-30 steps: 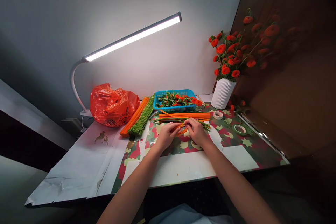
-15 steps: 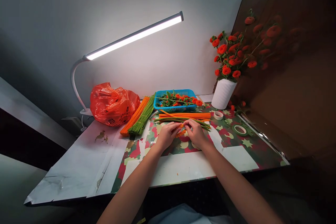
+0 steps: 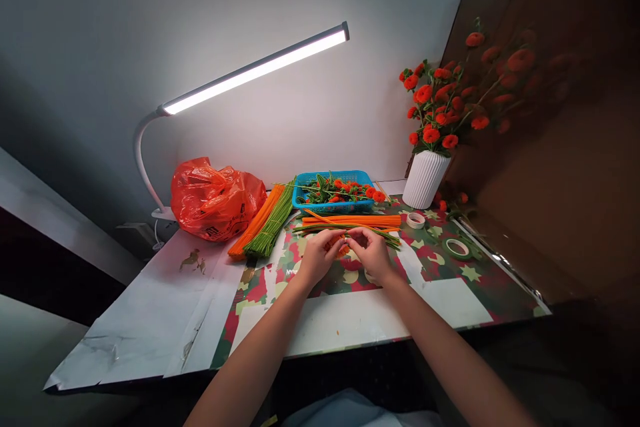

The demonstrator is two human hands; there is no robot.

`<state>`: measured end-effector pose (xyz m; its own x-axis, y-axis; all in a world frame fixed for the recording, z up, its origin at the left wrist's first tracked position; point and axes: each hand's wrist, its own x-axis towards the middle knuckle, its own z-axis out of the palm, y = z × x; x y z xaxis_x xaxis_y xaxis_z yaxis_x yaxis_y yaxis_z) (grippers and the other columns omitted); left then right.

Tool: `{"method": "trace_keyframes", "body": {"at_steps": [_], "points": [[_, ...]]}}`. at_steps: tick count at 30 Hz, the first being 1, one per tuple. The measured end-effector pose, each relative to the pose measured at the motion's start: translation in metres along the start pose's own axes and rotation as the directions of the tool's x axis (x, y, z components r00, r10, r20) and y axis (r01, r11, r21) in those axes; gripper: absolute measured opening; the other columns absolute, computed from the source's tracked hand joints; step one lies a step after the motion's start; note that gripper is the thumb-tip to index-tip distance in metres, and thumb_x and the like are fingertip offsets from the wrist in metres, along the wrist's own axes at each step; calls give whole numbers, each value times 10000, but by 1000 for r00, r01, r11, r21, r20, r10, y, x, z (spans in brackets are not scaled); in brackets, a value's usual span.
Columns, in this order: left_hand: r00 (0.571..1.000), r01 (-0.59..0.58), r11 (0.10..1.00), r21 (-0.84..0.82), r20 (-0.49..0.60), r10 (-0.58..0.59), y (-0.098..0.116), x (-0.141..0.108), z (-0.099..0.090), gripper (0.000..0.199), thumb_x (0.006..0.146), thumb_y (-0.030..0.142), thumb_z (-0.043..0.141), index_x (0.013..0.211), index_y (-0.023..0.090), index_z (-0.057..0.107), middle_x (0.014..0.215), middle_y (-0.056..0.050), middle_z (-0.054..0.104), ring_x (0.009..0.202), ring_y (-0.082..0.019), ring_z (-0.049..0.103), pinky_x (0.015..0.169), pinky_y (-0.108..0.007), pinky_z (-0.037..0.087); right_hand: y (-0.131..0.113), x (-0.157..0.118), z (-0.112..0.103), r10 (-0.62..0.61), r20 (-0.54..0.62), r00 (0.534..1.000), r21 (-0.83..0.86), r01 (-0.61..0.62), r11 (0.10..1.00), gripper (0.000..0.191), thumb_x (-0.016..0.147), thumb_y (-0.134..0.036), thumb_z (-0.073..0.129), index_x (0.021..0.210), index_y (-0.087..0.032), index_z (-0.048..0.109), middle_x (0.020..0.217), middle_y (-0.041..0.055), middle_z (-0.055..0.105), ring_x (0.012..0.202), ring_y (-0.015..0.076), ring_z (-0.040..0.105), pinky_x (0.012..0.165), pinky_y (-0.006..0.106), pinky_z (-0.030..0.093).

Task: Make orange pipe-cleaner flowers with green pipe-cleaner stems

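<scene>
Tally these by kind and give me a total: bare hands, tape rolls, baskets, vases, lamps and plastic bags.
Bare hands: 2 (left hand, right hand)
Tape rolls: 2 (pale roll, green roll)
Baskets: 1 (blue basket)
Vases: 1 (white vase)
Lamps: 1 (lit lamp)
Plastic bags: 1 (red bag)
Total: 8

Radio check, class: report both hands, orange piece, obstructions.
Left hand, right hand: fingertips at orange piece. Piece partly hidden. Green stems just beyond, no clear obstruction.

both hands (image 3: 345, 257) pinching small orange piece (image 3: 344, 249) between fingers
</scene>
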<state>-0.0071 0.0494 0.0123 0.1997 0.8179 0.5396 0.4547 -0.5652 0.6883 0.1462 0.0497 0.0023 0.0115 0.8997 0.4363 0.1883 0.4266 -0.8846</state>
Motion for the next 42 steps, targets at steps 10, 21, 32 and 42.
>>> {"method": "trace_keyframes", "body": {"at_steps": [10,21,32,42], "points": [[1000,-22,1000,22,17,22,-1,1,1,155,867,242,532,942,201,662,851,-44,692,752,-166,628,688,-261,475,6,0,4,38,-14,999,45,-37,998,102,768,-255,574,785,-186,648,734,42,681,667,197,639,616,313,526],[993,-42,999,9,107,41,-3,3,-3,168,871,232,537,956,191,676,802,-31,675,707,-145,599,642,-240,446,1,0,-5,-156,73,985,-182,167,969,143,793,-166,481,782,-185,623,776,40,658,714,186,608,662,297,485],[999,-17,1000,-8,36,17,-4,2,1,267,839,287,594,1088,200,642,1021,-73,695,908,-199,637,793,-310,496,4,1,-2,-52,-53,997,-111,46,993,125,796,-239,515,807,-178,624,761,41,663,673,186,614,616,286,495],[1000,11,1000,-2,24,-11,-3,1,1,169,823,248,601,960,204,690,906,-44,730,800,-174,659,734,-280,504,-4,-2,0,-42,27,999,-91,45,995,99,760,-228,565,794,-174,640,707,26,663,605,160,595,562,258,474]]}}
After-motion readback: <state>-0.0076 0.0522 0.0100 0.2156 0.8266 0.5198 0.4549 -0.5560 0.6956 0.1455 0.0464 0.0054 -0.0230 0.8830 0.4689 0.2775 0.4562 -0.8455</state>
